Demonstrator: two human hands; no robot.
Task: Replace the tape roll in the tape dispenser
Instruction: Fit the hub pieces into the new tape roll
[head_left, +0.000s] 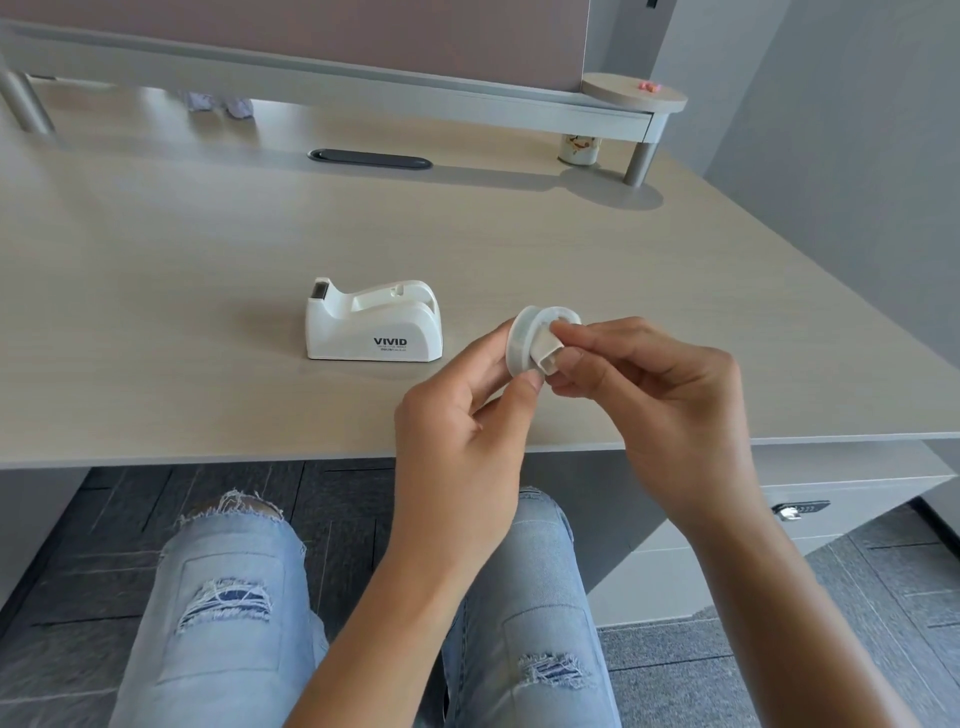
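Pale wood-grain desk (208, 249) carries the white plastic tape dispenser (374, 322), cradle empty, "VIVID" printed on its side. Left hand (457, 415) pinches the rim of the white tape roll (524, 343); right hand (649, 384) pinches the small white hub core (545, 351) at the roll's centre. Both held above the desk's near edge, right of the dispenser. Dispenser's long axis runs left-right, cutter at left; left hand nearer. Likely seating core, then dropping in.

Both hands — left hand (457, 415), right hand (654, 395) — hold a tape roll (522, 340) beside the empty white dispenser (373, 325).
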